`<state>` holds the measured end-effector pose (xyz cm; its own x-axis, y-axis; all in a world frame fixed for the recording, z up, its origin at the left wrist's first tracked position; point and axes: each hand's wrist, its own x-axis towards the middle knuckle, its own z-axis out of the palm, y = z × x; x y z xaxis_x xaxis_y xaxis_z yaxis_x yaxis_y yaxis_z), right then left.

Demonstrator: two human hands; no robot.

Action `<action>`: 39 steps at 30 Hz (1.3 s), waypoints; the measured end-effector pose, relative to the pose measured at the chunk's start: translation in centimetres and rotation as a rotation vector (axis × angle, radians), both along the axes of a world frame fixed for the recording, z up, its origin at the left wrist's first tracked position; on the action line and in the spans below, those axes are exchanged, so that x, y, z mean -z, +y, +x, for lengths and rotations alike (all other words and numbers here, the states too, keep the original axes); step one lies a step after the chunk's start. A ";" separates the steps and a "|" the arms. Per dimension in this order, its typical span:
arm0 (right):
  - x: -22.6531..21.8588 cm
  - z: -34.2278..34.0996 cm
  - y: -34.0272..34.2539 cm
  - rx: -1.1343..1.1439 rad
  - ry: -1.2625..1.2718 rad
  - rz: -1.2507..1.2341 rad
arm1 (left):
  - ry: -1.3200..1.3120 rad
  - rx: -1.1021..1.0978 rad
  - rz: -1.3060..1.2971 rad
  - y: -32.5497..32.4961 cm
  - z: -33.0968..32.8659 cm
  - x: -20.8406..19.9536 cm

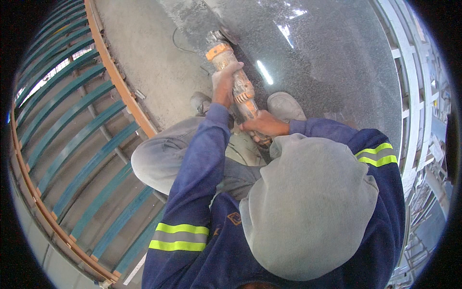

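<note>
A dusty orange and grey angle grinder [244, 96] lies lengthwise in front of me, its head pointing away. My left hand [224, 82] is closed around the body just behind the grinder's head. Farther back, my right hand [265, 124] grips the rear of the tool. The dark disc [228, 35] is at the far end, at the edge of a wet-looking dark grey slab [327, 67]; whether it touches the slab I cannot tell. Part of the grinder's rear is hidden by my right hand.
Dusty pale floor [149, 53] lies left of the slab, with a thin cable [179, 44] on it. An orange-edged rack [115, 72] with blue-green slats [72, 135] stands at the left. White metal framing [409, 86] runs along the right. My shoe [286, 106] is beside the grinder.
</note>
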<state>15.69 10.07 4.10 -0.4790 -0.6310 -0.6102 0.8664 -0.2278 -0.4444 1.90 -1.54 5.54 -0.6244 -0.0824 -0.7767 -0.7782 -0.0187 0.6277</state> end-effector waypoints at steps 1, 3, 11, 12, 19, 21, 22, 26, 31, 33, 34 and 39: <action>0.1 -0.1 -0.1 0.007 -0.002 0.008 | -0.001 -0.001 0.005 -0.1 -0.1 0.3; 0.5 -0.4 -0.3 0.000 -0.028 0.003 | -0.001 -0.002 0.013 -0.3 -0.6 1.2; 0.8 -2.2 0.0 0.027 -0.080 -0.130 | 0.048 -0.012 -0.003 -1.1 -2.0 3.1; 0.9 -2.2 0.0 0.023 -0.087 -0.102 | 0.066 -0.004 -0.014 -0.9 -2.1 3.0; 0.8 -1.2 -0.3 0.017 -0.093 -0.063 | 0.018 -0.003 -0.017 -0.3 -1.5 1.7; 1.0 -0.5 -0.3 -0.006 -0.062 -0.035 | 0.014 0.019 -0.019 -0.3 -0.6 1.2; 1.2 0.0 -0.2 -0.019 -0.047 -0.034 | -0.001 0.017 0.009 -0.2 -0.3 1.0; -0.3 0.2 0.3 -0.050 -0.006 0.045 | 0.009 0.002 0.042 -0.5 0.4 0.9; 0.5 0.3 0.2 -0.049 0.022 0.012 | 0.033 -0.043 0.007 0.9 0.5 -0.1; -0.1 -0.1 0.5 -0.020 0.010 0.011 | 0.037 -0.041 0.016 0.5 0.1 0.4; -0.4 -0.4 0.5 0.001 -0.009 0.011 | 0.033 -0.036 0.006 0.3 -0.1 0.8; 0.7 -1.5 0.2 0.030 -0.092 -0.061 | 0.016 0.000 0.001 0.6 -1.3 0.7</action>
<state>14.23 10.23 3.36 -0.4417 -0.6548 -0.6133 0.8954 -0.2783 -0.3477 0.64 -0.97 4.82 -0.6370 -0.0820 -0.7665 -0.7679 -0.0190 0.6403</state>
